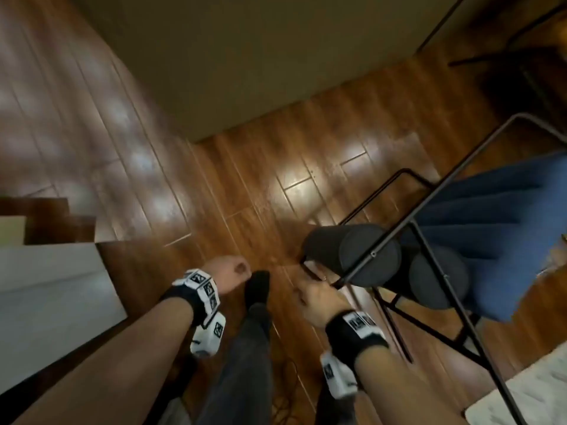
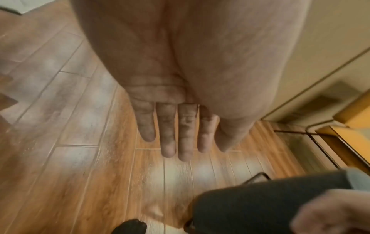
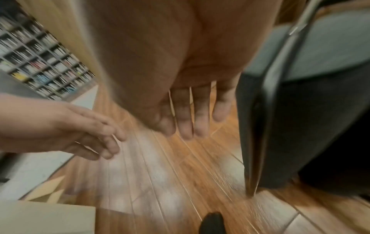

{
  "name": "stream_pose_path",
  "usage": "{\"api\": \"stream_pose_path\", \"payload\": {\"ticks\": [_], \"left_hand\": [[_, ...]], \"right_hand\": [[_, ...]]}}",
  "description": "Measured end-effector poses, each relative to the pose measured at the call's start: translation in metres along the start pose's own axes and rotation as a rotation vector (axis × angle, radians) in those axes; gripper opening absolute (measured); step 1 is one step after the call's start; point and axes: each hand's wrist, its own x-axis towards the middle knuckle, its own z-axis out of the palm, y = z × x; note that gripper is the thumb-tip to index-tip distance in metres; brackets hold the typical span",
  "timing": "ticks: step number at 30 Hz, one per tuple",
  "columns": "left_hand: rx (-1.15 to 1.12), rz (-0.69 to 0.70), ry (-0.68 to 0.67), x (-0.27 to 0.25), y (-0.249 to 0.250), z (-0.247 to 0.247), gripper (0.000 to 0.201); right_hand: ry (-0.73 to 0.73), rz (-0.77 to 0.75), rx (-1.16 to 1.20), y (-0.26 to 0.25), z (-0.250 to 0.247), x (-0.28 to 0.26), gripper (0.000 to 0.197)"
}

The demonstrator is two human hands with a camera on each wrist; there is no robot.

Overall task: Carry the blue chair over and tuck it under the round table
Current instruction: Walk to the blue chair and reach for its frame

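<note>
Both hands are free of load. The left hand (image 2: 172,110) hangs over the glossy brown wood-plank floor (image 1: 276,167) with its fingers (image 2: 169,134) straight, side by side and slightly parted; it touches nothing. The right hand (image 3: 192,98) also shows straight, spread fingers (image 3: 184,117) in its wrist view, just beside the chair's dark bolster and not wrapped round any part of it. In the head view the right hand (image 1: 319,297) lies close against the lower end of the frame; actual contact cannot be confirmed because of motion blur.

The blue upholstered chair with thin black metal tube frame (image 1: 478,216) occupies the right side of the head view, tilted, with two dark grey cylindrical bolster cushions (image 1: 352,250) nearest the right hand. Whether its legs meet the floor cannot be determined.

One foot in a black sock (image 1: 257,286) stands on the planks between the two hands. Tan flat panel (image 1: 245,56) fills the upper centre. White ledge (image 1: 52,289) sits at left.
</note>
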Motion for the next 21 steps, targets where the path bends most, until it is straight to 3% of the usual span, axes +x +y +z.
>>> {"api": "stream_pose_path", "payload": {"ticks": [1,4,6,8,10,13,17,18,21], "left_hand": [[-0.037,-0.001,0.04,0.002,-0.002,-0.008,0.016],[-0.107,-0.103,0.076,0.004,-0.035,-0.023,0.009],[-0.143,-0.191,0.029,0.003,-0.077,-0.017,0.009],[-0.128,-0.241,-0.049,-0.005,-0.105,-0.004,0.017],[-0.117,-0.285,-0.077,-0.021,-0.119,0.005,0.018],[-0.145,-0.313,-0.102,-0.045,-0.133,0.021,0.013],[-0.111,-0.371,-0.149,-0.061,-0.139,0.033,0.018],[-0.069,-0.377,-0.157,-0.058,-0.133,0.035,0.021],[0.011,-0.298,-0.2,-0.047,-0.086,0.041,0.027]], "right_hand": [[0.054,0.007,-0.019,-0.001,0.002,0.021,0.031],[0.08,0.241,-0.186,0.011,0.014,0.069,0.047],[-0.104,0.444,-0.281,0.008,0.018,0.078,0.05],[-0.245,0.477,-0.345,0.009,0.016,0.074,0.047],[-0.28,0.507,-0.278,0.007,0.004,0.07,0.05],[-0.272,0.534,-0.275,0.012,-0.002,0.066,0.052],[-0.215,0.506,-0.257,0.02,-0.01,0.035,0.072],[-0.2,0.479,-0.279,0.022,-0.013,0.025,0.067],[-0.144,0.409,-0.386,0.023,-0.02,-0.014,0.021]]}}
